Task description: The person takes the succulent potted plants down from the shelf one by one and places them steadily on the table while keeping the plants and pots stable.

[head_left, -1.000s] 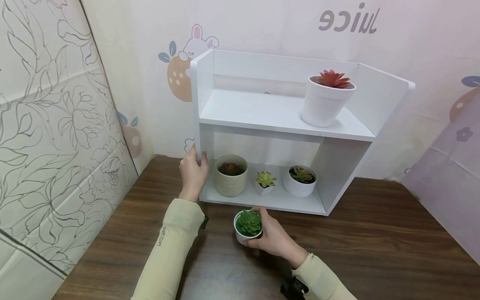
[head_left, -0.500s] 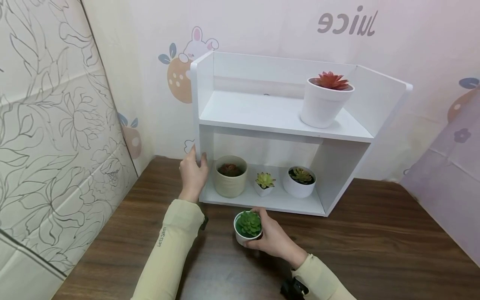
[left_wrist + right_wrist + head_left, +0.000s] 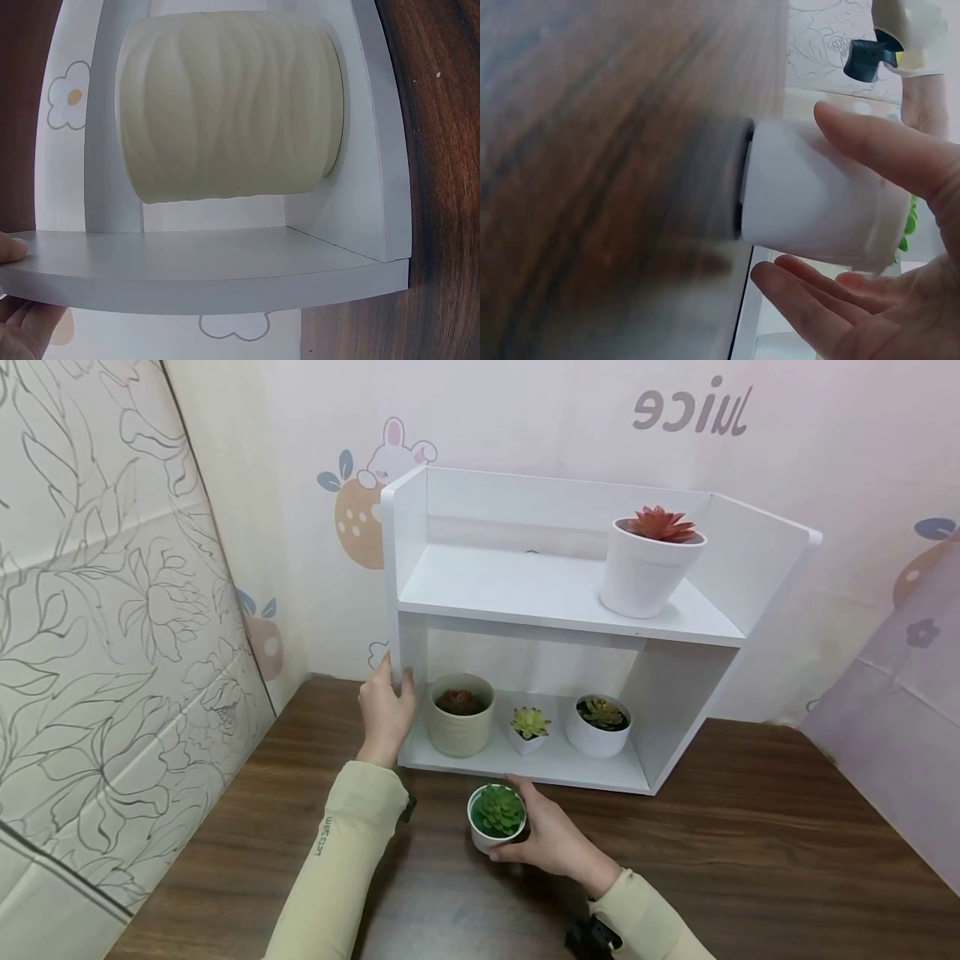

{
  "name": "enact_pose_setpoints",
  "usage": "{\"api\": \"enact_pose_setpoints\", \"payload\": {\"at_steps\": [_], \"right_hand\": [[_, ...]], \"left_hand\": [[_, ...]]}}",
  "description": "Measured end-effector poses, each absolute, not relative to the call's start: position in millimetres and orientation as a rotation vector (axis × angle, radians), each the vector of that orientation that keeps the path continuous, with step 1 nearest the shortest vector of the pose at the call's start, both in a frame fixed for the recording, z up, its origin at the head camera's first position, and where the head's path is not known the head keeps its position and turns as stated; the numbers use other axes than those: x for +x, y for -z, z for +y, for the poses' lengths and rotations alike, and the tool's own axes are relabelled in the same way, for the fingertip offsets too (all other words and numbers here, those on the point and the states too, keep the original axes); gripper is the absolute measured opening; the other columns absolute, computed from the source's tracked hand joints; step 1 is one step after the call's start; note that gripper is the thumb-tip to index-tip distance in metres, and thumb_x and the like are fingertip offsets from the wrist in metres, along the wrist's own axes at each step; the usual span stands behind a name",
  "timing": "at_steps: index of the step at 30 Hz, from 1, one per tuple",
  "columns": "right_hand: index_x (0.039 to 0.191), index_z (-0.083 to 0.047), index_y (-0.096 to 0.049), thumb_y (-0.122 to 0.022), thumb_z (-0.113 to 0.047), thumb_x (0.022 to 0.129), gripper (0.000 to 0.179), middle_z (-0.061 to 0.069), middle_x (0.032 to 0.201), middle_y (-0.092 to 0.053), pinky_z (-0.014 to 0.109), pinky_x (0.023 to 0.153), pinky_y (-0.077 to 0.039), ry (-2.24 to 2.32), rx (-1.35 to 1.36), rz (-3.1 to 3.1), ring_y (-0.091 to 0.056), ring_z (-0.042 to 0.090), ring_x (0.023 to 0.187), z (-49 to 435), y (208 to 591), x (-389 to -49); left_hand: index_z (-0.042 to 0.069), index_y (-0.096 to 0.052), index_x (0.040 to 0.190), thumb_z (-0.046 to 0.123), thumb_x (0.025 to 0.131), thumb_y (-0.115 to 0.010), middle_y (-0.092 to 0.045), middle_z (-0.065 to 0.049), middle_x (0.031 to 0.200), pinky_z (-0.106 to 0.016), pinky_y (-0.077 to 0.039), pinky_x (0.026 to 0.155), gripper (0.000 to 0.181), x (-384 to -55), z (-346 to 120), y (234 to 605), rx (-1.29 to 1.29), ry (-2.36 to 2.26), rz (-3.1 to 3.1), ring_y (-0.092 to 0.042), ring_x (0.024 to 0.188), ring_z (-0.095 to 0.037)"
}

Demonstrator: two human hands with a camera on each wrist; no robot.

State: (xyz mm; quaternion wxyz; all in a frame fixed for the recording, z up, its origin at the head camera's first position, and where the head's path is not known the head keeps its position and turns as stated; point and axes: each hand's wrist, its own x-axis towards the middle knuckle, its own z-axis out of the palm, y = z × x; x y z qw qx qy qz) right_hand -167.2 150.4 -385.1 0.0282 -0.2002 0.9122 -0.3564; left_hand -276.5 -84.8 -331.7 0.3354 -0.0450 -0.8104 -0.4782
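In the head view my left hand [image 3: 387,710] grips the left side panel [image 3: 392,585] of a white two-tier shelf, thumb on the inner side and fingers outside. A small white pot with a green succulent [image 3: 498,812] stands upright on the table before the shelf. My right hand [image 3: 551,835] is around the pot's right side. In the right wrist view the thumb [image 3: 870,139] overlaps the pot wall [image 3: 810,195], while the fingers [image 3: 810,304] lie spread with a thin gap to it. A cream ribbed pot [image 3: 232,105] fills the left wrist view.
On the lower shelf board [image 3: 551,770] stand the cream pot, a tiny white pot with a yellow-green succulent [image 3: 530,723] and a white round pot [image 3: 598,735]. A white pot with a red succulent [image 3: 651,568] is on the upper board [image 3: 510,577]. Brown wooden table [image 3: 750,843] beneath.
My right hand has loosened and shifted slightly right around the green succulent's pot, which stays nearly in place. My left hand keeps its grip on the shelf panel.
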Motion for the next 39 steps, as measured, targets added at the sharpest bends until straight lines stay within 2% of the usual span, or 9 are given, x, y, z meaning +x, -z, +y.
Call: {"api": "enact_pose_setpoints", "payload": {"at_steps": [6, 12, 19, 29, 39], "right_hand": [[0.144, 0.002, -0.031, -0.090, -0.024, 0.063, 0.104, 0.018, 0.133, -0.052, 0.053, 0.098, -0.045, 1.045, -0.619, 2.818, -0.053, 0.032, 0.120, 155, 380, -164], [0.146, 0.003, -0.027, -0.088, -0.013, 0.065, 0.103, 0.019, 0.139, -0.046, 0.054, 0.103, -0.041, 1.029, -0.645, 2.771, -0.047, 0.034, 0.126, 158, 378, -163], [0.146, 0.002, -0.029, -0.087, -0.012, 0.066, 0.100, 0.019, 0.140, -0.046, 0.054, 0.101, -0.042, 1.004, -0.690, 2.779, -0.046, 0.035, 0.127, 160, 375, -161], [0.145, 0.002, -0.032, -0.083, -0.008, 0.070, 0.091, 0.021, 0.140, -0.043, 0.040, 0.090, -0.054, 1.051, -0.709, 2.724, -0.050, 0.033, 0.122, 165, 371, -160], [0.144, 0.002, -0.033, -0.079, -0.002, 0.073, 0.085, 0.020, 0.143, -0.041, 0.043, 0.094, -0.051, 1.104, -0.691, 2.671, -0.047, 0.032, 0.126, 168, 368, -161]], "left_hand": [[-0.004, -0.056, 0.126, 0.007, 0.096, -0.053, -0.063, -0.026, 0.120, -0.052, -0.053, 0.086, 0.033, -277, -85, 332, -0.114, 1.242, -2.111, -0.060, 0.112, -0.041], [-0.004, -0.056, 0.125, 0.007, 0.095, -0.054, -0.063, -0.026, 0.120, -0.052, -0.053, 0.086, 0.032, -277, -85, 331, -0.117, 1.240, -2.108, -0.061, 0.112, -0.041], [-0.004, -0.055, 0.127, 0.007, 0.096, -0.053, -0.063, -0.026, 0.120, -0.051, -0.053, 0.087, 0.033, -276, -85, 331, -0.112, 1.246, -2.116, -0.060, 0.112, -0.041], [-0.004, -0.055, 0.128, 0.008, 0.096, -0.053, -0.062, -0.026, 0.121, -0.051, -0.053, 0.088, 0.034, -276, -84, 330, -0.101, 1.248, -2.124, -0.060, 0.113, -0.040], [-0.004, -0.056, 0.126, 0.008, 0.096, -0.053, -0.063, -0.026, 0.120, -0.052, -0.053, 0.088, 0.032, -276, -84, 331, -0.106, 1.259, -2.112, -0.060, 0.112, -0.041]]}}
